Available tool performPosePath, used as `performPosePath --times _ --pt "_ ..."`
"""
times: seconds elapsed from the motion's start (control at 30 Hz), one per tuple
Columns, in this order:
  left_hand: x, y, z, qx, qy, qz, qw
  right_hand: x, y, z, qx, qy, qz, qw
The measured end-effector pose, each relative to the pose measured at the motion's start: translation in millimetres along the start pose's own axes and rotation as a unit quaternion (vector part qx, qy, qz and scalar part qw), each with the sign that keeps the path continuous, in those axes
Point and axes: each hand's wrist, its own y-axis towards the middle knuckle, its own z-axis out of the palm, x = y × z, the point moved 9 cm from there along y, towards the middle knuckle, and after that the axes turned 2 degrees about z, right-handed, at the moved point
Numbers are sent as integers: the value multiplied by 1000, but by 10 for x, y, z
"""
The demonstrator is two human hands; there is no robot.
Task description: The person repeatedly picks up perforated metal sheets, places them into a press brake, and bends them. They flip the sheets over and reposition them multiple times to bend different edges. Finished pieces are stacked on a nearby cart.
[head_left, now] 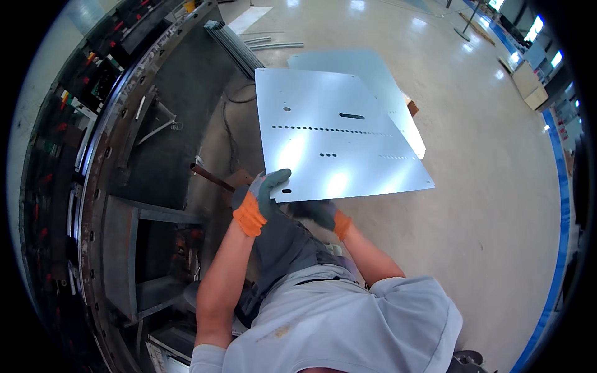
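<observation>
A flat, shiny sheet metal panel [336, 143] is held up in front of me. It has a row of small holes, a long slot and a few round holes. My left hand [269, 184], in a grey-green glove with an orange cuff, is closed on its near left corner, thumb on top. Below the near edge is my right hand [320, 213], gloved the same way; the panel covers part of it and its fingers do not show clearly. Beyond, lower down, lies another stack of pale metal sheets [398, 115], partly covered by the held panel.
Along my left runs a large machine with a long metal bed edge [93, 217] and a dark frame below. A bundle of metal channels [233, 46] lies ahead at the far left. A brown bar [211, 177] and a cable [229, 127] are near my left hand. Blue floor tape [555, 248] curves at right.
</observation>
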Motion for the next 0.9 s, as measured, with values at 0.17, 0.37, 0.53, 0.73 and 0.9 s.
performPosePath --times 0.17,0.37,0.53,0.73,0.9 --pt "-1012 -380 304 69 -178 -19 981 584 438 -1917 -290 110 -99 946" --pt "-1254 -1063 250 118 180 304 928 238 37 -2057 -344 -4 -33 938" --pt "-1472 -2281 -101 19 311 462 831 -176 405 -1545 -302 -73 9 950" --pt "-1390 -3603 -650 -128 60 214 967 -822 1686 -37 -174 -149 36 973" --pt "-1276 -5082 -605 -286 491 288 771 -1729 2316 1183 -84 -190 81 975"
